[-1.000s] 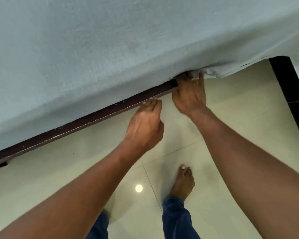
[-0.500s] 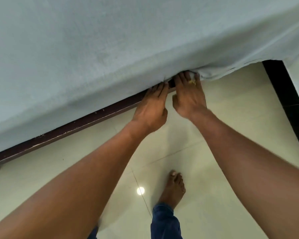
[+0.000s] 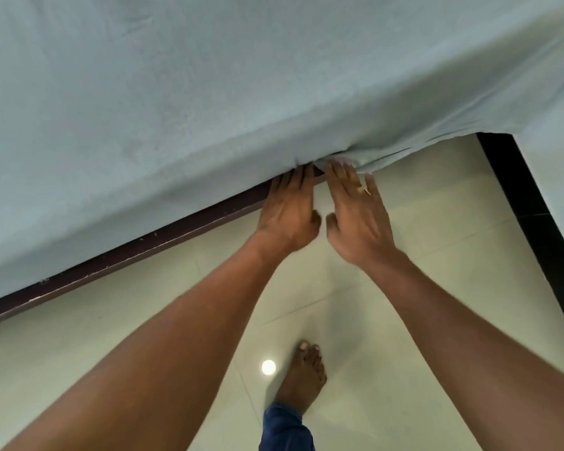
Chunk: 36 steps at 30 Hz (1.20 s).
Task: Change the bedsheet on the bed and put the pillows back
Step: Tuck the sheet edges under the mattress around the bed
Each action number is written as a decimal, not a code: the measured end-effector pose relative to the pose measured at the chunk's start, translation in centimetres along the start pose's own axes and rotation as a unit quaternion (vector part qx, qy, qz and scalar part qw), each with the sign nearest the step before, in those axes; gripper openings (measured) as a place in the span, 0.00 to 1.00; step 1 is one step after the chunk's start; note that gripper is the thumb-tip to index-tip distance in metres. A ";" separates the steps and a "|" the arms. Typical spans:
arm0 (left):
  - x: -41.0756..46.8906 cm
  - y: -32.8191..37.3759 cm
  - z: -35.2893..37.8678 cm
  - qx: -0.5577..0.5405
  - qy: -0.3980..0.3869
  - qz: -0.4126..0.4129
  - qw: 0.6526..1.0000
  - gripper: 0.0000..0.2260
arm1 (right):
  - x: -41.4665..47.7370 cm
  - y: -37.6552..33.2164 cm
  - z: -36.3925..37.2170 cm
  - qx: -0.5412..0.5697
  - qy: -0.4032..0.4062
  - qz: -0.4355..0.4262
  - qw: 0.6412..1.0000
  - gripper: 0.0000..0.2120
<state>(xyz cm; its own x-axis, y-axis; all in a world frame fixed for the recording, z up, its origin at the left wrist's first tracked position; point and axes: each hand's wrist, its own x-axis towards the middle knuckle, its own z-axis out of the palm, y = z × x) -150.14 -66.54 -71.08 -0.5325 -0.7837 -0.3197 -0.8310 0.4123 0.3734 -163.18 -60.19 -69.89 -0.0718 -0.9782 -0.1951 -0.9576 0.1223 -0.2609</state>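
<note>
Since half a second back my right hand (image 3: 358, 219) has flattened and spread while my left hand (image 3: 290, 213) stays flat, fingertips under the pale blue bedsheet (image 3: 209, 102), gripping nothing; sheet smooth over the bed, bunched above the dark frame (image 3: 144, 249).

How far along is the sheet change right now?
Done: the pale blue sheet covers the mattress top, and left of the hands its edge looks tucked above the dark bed frame. In hand: the left hand and right hand push fabric in at the frame. Left: the loose sheet edge hanging to the right; no pillows in view.
</note>
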 end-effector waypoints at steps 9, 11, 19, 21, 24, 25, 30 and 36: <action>-5.2 1.1 -0.2 -0.059 0.060 0.025 0.996 0.32 | 2.7 2.1 -0.7 -0.039 -0.023 -0.015 0.999 0.40; -2.6 2.1 -0.2 -0.068 0.056 0.033 0.996 0.33 | -0.3 2.3 -2.0 -0.018 0.004 -0.014 1.000 0.38; 6.5 7.1 1.5 -0.087 0.062 0.013 0.994 0.33 | 1.5 7.4 -2.8 -0.013 0.005 -0.006 1.000 0.38; 4.6 6.8 1.5 -0.092 0.072 0.012 0.993 0.35 | 6.5 8.6 -2.1 -0.042 -0.010 0.001 0.999 0.33; 1.4 7.2 1.3 -0.078 0.100 0.021 0.992 0.32 | 9.2 9.9 -1.6 -0.040 -0.016 -0.012 0.999 0.26; 1.0 7.5 1.2 -0.083 0.106 0.020 0.991 0.32 | 8.6 10.1 -1.7 -0.041 -0.022 -0.029 0.999 0.30; 7.4 10.7 0.1 -0.133 0.072 -0.007 0.989 0.30 | 4.1 11.9 -5.1 0.041 0.010 -0.044 0.998 0.33; 11.0 13.0 1.3 -0.123 0.049 -0.026 0.991 0.30 | 4.6 15.4 -5.3 -0.015 -0.004 -0.047 0.999 0.39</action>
<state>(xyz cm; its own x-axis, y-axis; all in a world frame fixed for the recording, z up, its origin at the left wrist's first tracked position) -166.99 -69.26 -70.87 -0.4619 -0.8473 -0.2620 -0.7859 0.2542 0.5637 -179.77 -63.71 -69.79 0.0201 -0.9838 -0.1779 -0.9678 0.0256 -0.2504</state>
